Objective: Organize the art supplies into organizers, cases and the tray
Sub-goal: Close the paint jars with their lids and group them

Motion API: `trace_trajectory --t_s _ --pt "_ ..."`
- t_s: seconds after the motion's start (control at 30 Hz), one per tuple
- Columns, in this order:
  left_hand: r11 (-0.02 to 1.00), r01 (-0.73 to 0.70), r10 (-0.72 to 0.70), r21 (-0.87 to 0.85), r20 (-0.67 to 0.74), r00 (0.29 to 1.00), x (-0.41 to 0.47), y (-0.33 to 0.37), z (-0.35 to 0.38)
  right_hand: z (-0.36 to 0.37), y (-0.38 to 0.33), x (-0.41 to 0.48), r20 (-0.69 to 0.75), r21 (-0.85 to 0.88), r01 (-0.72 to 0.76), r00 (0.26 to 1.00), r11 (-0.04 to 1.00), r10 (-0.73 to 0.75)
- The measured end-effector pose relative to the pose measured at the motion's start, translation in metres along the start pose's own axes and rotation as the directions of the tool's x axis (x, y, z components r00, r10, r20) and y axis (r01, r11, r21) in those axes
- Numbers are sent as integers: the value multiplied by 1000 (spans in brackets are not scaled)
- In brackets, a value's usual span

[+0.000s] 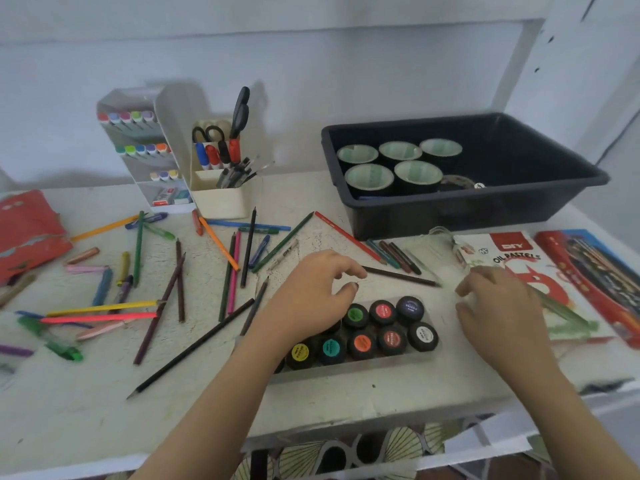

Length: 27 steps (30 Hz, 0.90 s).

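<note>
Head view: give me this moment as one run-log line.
left hand over paint pots, empty | right hand beside them, empty | pencils loose on table | tape rolls in black tray

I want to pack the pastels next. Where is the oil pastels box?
Head view: the oil pastels box lies flat on the right of the table, just in front of the black tray, between the right hand and a red box.
</note>
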<state>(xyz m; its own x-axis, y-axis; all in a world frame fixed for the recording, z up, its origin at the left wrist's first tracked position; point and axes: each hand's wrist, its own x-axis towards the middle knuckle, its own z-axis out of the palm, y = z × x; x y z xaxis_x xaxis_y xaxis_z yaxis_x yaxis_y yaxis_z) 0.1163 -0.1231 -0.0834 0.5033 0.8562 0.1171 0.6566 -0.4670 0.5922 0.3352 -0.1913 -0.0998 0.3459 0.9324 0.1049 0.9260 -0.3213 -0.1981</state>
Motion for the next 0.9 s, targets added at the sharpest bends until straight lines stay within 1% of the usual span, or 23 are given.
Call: trace_trajectory --t_s 0.13,0.2,0.27,0.3,0.37,0.43,0.47,0.5,0.57,0.63,0.7,0.73,0.77,0.8,0.87,0.9 --pt "1000 -18 18 -12 5 1000 3 -1 0 -13 -4 -7 -113 93 38 993 995 -28" --pt "998 -26 25 -50 -22 999 4 -3 -2 -25 -7 -13 -160 111 114 982 987 -95" --pt "993 -38 30 -111 -75 997 4 -4 -6 -37 -13 -18 -183 117 220 963 969 -196" --pt "989 -57 43 -138 -102 994 3 -4 -8 -42 -17 -21 -199 132 278 948 952 -249" --pt "978 -136 113 -159 -147 983 0 -2 -19 -51 -26 -25 -246 185 387 908 904 -338" --pt "958 -229 196 -175 -188 962 -4 -2 -29 -55 -31 -25 -281 274 457 879 846 -384" --pt "946 -255 211 -200 -215 954 -7 -2 -36 -55 -34 -23 -291 320 483 869 815 -401" --pt "934 -260 203 -246 -235 951 -11 -1 -41 -53 -35 -21 -305 348 507 857 789 -416" --pt "905 -213 131 -368 -234 963 -19 1 -51 -50 -40 -16 -363 355 550 826 756 -431" --pt "857 -153 47 -492 -221 974 -27 -2 -57 -46 -44 -10 -421 360 533 825 765 -377" --pt "806 -114 -21 -581 -219 975 -35 -11 -64 -41 -46 -5 -453 397 453 853 798 -259" --pt "781 -97 -52 -616 -219 974 -39 -15 -66 -41 -47 -4 -447 438 404 873 803 -195" --pt "759 -78 -87 -647 -220 972 -44 -20 -68 -39 -48 -4 -418 505 366 896 782 -149" --pt "739 -53 -124 -672 -213 969 -47 -23 -68 -39 -50 -5 -368 593 335 922 732 -124" --pt "671 18 -216 -742 -173 961 -56 -29 -65 -38 -53 -7 -229 753 255 966 606 -123" --pt "620 63 -271 -782 -138 953 -60 -31 -63 -37 -54 -8 -180 777 221 975 590 -128"
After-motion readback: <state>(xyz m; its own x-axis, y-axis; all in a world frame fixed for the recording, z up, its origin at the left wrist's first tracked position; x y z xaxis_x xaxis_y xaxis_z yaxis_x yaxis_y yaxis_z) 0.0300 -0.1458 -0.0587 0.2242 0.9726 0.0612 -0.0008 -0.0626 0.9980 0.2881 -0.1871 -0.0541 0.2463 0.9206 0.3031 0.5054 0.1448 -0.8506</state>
